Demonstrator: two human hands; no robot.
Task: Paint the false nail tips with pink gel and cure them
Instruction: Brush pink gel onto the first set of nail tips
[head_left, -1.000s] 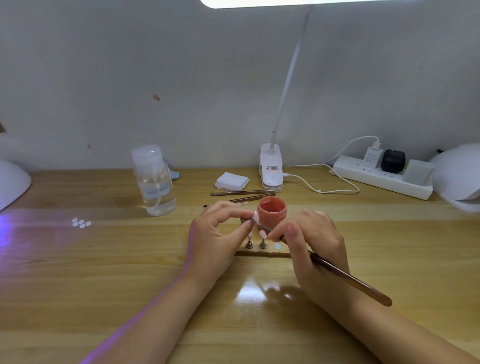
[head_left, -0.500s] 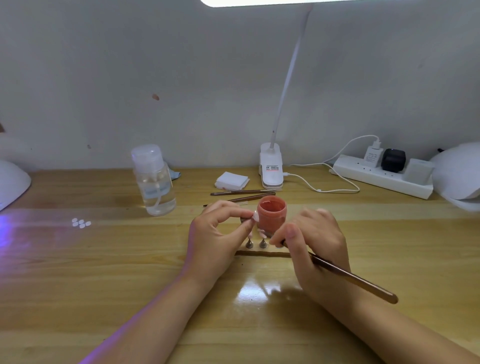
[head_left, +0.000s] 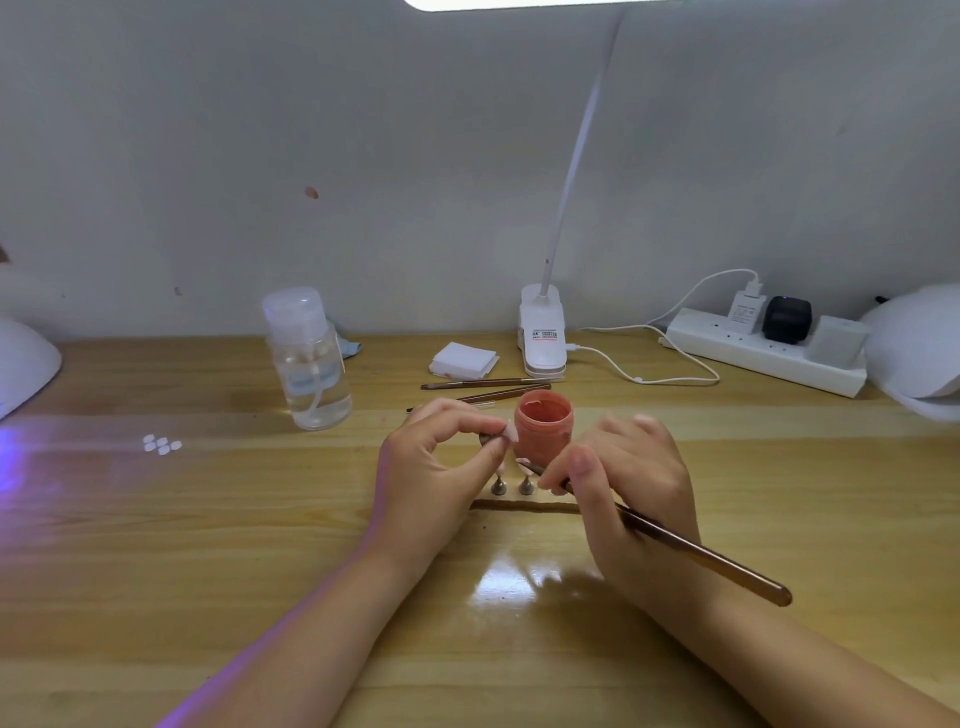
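A: Where is the small pale pink false nail tip (head_left: 511, 430) on its stand?

B: Pinched at its stand between the thumb and forefinger of the left hand (head_left: 436, 467), raised just at nine o'clock of the open pink-orange gel pot (head_left: 543, 431).

A: And the long brown-handled brush (head_left: 670, 535)?

B: The right hand (head_left: 628, 483) grips it near the ferrule, fingers curled round it. Its long axis runs from four o'clock up to ten o'clock, the bristle end low beside a second tip on a small metal cone stand (head_left: 525, 480).

A: Which way does the held tip lie from the bristles?

B: Toward eleven o'clock, near, slightly higher. The right hand is nearer the pot; I judge the brush must rise a little to reach the tip.

A: Further out?

B: A clear plastic pump bottle (head_left: 307, 358) at ten o'clock, a white clip lamp (head_left: 542, 332) at twelve, on the wooden desk (head_left: 208, 545).
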